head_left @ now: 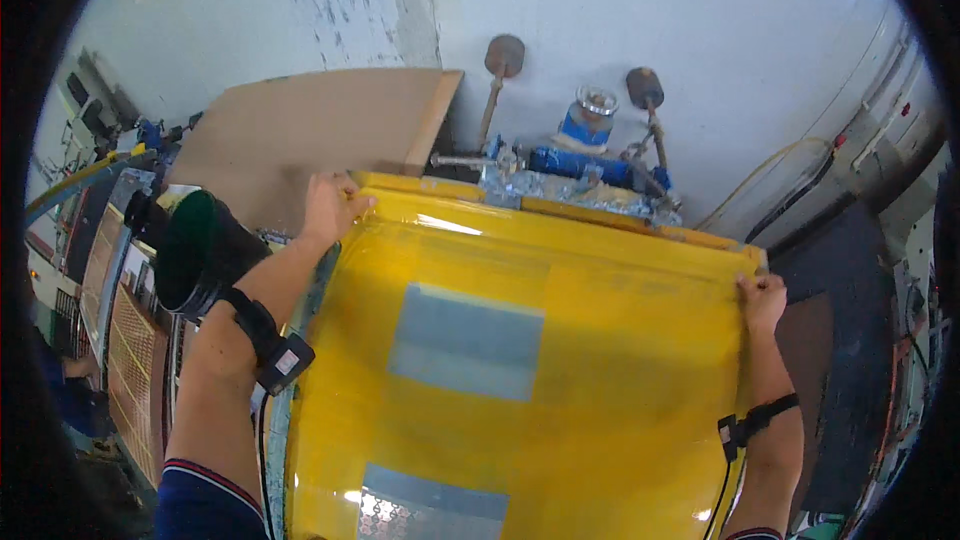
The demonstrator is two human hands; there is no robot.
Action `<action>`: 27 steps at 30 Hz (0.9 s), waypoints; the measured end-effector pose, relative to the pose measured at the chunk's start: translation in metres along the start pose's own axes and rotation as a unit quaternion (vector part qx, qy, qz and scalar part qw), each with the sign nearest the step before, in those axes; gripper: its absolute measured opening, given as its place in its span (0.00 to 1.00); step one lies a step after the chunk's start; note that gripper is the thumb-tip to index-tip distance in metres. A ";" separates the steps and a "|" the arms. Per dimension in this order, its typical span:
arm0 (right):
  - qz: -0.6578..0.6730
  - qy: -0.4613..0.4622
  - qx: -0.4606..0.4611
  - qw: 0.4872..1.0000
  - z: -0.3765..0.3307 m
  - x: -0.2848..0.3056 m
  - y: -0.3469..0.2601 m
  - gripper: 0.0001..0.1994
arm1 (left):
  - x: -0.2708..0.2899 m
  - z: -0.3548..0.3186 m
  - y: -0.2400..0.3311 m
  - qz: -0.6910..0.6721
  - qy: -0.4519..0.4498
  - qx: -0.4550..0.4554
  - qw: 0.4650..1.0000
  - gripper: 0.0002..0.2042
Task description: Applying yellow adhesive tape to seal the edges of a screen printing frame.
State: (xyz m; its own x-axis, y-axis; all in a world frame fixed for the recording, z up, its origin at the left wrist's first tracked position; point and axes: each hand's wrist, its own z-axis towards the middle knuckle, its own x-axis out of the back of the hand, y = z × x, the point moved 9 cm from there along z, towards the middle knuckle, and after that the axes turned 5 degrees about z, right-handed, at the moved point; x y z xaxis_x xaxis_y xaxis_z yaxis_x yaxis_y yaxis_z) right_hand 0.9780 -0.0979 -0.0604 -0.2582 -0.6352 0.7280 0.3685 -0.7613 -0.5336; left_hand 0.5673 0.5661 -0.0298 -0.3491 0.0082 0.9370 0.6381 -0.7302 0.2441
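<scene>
A large glossy yellow sheet (pixel 560 360) lies stretched over a yellow frame in front of me, with grey rectangular patches (pixel 465 343) showing through it. My left hand (pixel 330 205) grips the sheet's far left corner. My right hand (pixel 762 298) is closed on the far right corner. Both forearms wear black wrist straps with small devices.
Behind the frame stands blue machinery (pixel 580 160) with two brown knobbed levers against a white wall. A brown board (pixel 320 130) leans at the left. A dark green cylinder (pixel 190 250) and mesh racks (pixel 130 360) are at far left. Cables and pipes run along the right wall.
</scene>
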 end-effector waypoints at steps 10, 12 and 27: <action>-0.087 0.070 0.154 0.982 -0.002 0.006 -0.076 0.22 | 0.032 -0.036 0.084 0.056 0.175 -0.228 0.956 0.21; 0.082 -0.099 0.124 0.984 -0.038 -0.053 -0.108 0.18 | 0.006 -0.066 0.146 -0.070 0.092 -0.367 0.923 0.22; 0.205 -0.226 -0.076 0.949 0.020 -0.059 -0.101 0.18 | -0.023 -0.002 0.056 0.051 -0.038 -0.125 0.990 0.06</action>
State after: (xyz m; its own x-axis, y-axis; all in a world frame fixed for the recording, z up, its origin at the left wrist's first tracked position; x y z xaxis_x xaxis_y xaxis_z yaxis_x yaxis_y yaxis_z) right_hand 0.9741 0.0195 -0.0404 0.3005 -0.7879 0.5376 0.2129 -0.4940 -0.8430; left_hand 0.6101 0.5235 -0.0382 -0.2333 -0.0299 0.9720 0.4740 -0.8762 0.0868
